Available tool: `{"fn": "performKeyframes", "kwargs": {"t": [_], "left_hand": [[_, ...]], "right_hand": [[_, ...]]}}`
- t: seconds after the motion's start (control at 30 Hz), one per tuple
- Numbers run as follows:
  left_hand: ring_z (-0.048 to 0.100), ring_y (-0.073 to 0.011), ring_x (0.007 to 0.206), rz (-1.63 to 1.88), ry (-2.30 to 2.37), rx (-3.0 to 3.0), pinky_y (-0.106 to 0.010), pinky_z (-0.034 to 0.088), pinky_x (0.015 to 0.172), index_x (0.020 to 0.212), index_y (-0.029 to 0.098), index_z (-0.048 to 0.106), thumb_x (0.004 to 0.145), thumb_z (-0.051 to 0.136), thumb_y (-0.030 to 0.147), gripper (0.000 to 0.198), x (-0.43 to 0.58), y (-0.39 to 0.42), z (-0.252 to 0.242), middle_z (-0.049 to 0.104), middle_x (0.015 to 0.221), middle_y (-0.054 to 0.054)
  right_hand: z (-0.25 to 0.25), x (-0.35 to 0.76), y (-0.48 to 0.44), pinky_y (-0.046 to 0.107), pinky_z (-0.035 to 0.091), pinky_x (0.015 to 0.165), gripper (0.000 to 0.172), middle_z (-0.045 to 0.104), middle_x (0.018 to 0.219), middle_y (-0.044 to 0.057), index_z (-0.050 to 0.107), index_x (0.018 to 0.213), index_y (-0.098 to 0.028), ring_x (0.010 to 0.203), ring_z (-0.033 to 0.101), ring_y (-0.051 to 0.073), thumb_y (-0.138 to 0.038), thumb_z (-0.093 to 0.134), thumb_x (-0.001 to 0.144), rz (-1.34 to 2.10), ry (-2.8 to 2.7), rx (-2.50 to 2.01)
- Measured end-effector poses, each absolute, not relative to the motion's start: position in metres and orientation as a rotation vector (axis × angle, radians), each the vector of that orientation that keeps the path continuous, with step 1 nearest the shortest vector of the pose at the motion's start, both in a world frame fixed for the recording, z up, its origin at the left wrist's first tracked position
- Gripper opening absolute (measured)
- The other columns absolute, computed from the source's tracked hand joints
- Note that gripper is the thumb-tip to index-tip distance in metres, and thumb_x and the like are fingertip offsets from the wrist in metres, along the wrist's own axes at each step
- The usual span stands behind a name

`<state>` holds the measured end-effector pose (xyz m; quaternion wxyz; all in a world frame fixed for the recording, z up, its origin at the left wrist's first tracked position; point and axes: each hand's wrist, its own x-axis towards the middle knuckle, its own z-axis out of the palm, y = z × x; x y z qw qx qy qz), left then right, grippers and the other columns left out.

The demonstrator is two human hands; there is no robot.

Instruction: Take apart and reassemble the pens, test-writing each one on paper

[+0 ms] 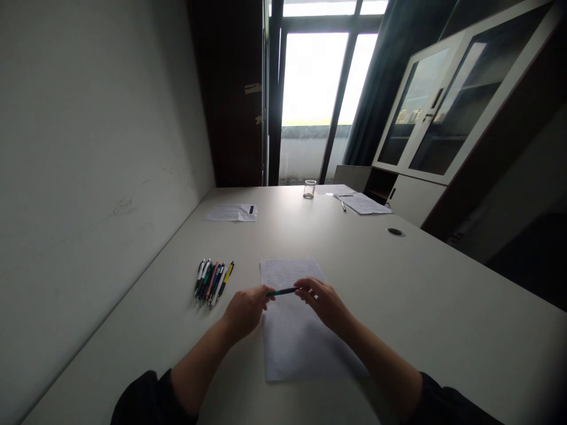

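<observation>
A dark pen with a green part is held level between my two hands, above a sheet of paper. My left hand pinches its green end. At the dark end, the fingers of my right hand are closed around the tip. Lines of writing or ruling show on the far part of the paper; the near part looks blank. Left of my left hand lies a row of several pens in white, black, green, red, blue and yellow.
At the far end of the white table stands a clear glass. Stacked papers and a pen lie to its right. Another sheet rests far left. A round cable hole sits near the right edge. A wall borders the left.
</observation>
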<state>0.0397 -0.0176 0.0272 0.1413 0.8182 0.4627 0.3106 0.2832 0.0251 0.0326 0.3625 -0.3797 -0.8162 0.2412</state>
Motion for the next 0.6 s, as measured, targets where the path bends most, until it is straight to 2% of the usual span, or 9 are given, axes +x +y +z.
{"fn": "performKeyframes", "kwargs": {"t": [0.23,0.47,0.6], "left_hand": [[0.065,-0.0111,0.067,0.894,1.33,2.365,-0.021,0.048,0.064,0.108,0.022,0.056,0.095,0.046,0.011,0.019,0.0394,-0.0176,0.0262,0.072,0.089,0.001],[0.066,-0.0111,0.069,0.894,1.306,2.353,-0.021,0.049,0.067,0.108,0.022,0.057,0.094,0.048,0.011,0.02,0.0405,-0.0179,0.0266,0.072,0.09,0.001],[0.066,-0.0114,0.069,0.893,1.331,2.361,-0.021,0.049,0.067,0.109,0.022,0.057,0.094,0.048,0.012,0.02,0.0403,-0.0178,0.027,0.072,0.089,0.001]], "right_hand": [[0.0349,0.2822,0.0253,0.027,0.047,0.065,0.014,0.067,0.077,0.002,0.062,0.089,-0.021,0.068,0.061,0.016,-0.031,0.054,0.094,0.613,-2.099,-1.004],[0.0352,0.2818,0.0229,0.027,0.043,0.065,0.034,0.059,0.072,0.001,0.054,0.075,-0.02,0.065,0.055,0.015,-0.034,0.038,0.102,0.578,-2.189,-0.969],[0.036,0.2825,0.0221,0.027,0.045,0.066,0.028,0.061,0.078,0.003,0.058,0.085,-0.021,0.068,0.055,0.015,-0.037,0.041,0.101,0.563,-2.19,-0.957]]}}
